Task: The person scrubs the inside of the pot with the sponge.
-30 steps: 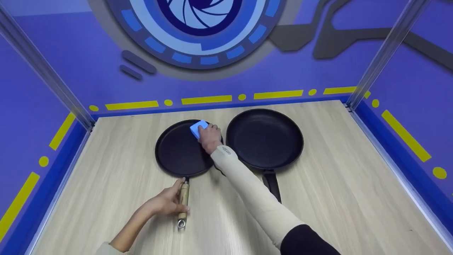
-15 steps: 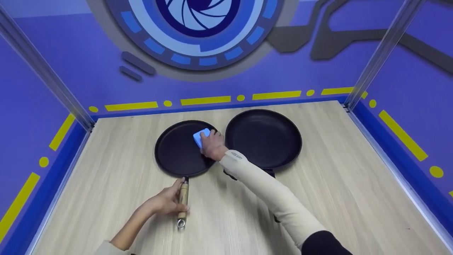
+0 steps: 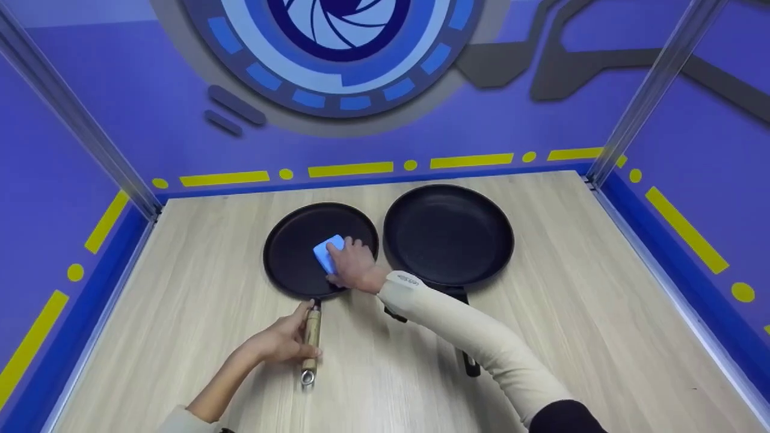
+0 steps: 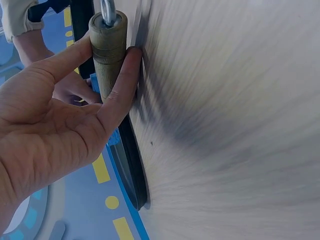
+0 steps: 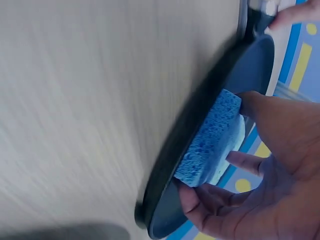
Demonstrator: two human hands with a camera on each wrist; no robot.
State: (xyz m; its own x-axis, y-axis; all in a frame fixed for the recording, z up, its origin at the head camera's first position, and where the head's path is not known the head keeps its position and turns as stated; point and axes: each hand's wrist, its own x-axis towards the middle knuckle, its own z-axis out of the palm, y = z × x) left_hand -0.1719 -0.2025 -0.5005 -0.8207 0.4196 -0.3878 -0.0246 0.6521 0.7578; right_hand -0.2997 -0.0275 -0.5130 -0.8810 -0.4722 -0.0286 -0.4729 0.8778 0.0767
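Observation:
A flat black pan (image 3: 292,255) with a low rim lies on the table, its wooden handle (image 3: 312,334) pointing toward me. My left hand (image 3: 280,341) grips that handle between thumb and fingers; in the left wrist view the metal hanging ring (image 4: 108,11) shows at its end. On the pan's cooking surface, my right hand (image 3: 355,264) holds a blue sponge (image 3: 328,252). The right wrist view shows the porous sponge (image 5: 207,142) pinched between thumb and fingers, against the pan.
A deeper black frying pan (image 3: 448,234) stands close to the right of the flat one. Its black handle (image 3: 471,364) runs toward me, partly hidden under my right forearm. Blue panelled walls (image 3: 361,141) enclose the wooden table (image 3: 198,264) at the back and sides.
My right hand has moved the sponge from the pan's far right area toward me, then leftward to near its middle. The left hand has kept its grip on the handle.

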